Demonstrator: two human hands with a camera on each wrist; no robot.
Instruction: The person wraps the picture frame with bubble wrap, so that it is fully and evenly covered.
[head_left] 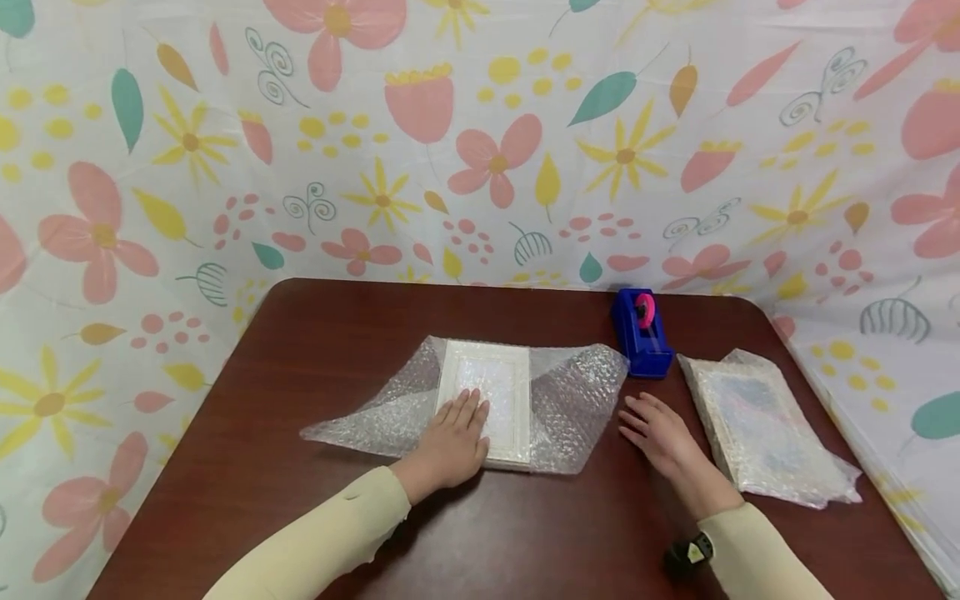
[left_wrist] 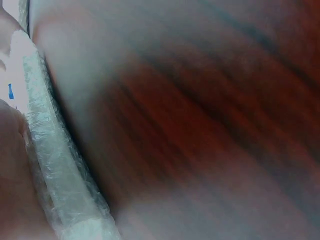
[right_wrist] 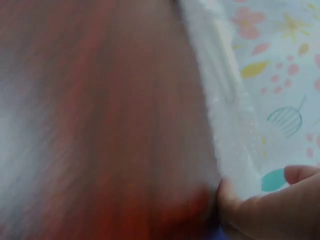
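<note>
A white picture frame (head_left: pixel 512 392) lies at the middle of the table on a sheet of bubble wrap (head_left: pixel 577 408), whose loose ends spread to both sides. My left hand (head_left: pixel 453 437) rests on the frame's lower left part with its fingers extended. In the left wrist view the bubble wrap (left_wrist: pixel 60 165) covers the frame's near edge, beside part of that hand. My right hand (head_left: pixel 663 437) holds nothing, its fingers loosely bent, between the bubble wrap and a second, wrapped flat package (head_left: pixel 772 425). The right wrist view catches this right hand (right_wrist: pixel 270 207) near the package's edge.
Behind the right hand stands a blue tape dispenser (head_left: pixel 648 350) with a pink roll, close to the wrap's right end. Dark brown tabletop (head_left: pixel 300 517) shows around these things. A flowered curtain (head_left: pixel 480 125) hangs along the table's back and sides.
</note>
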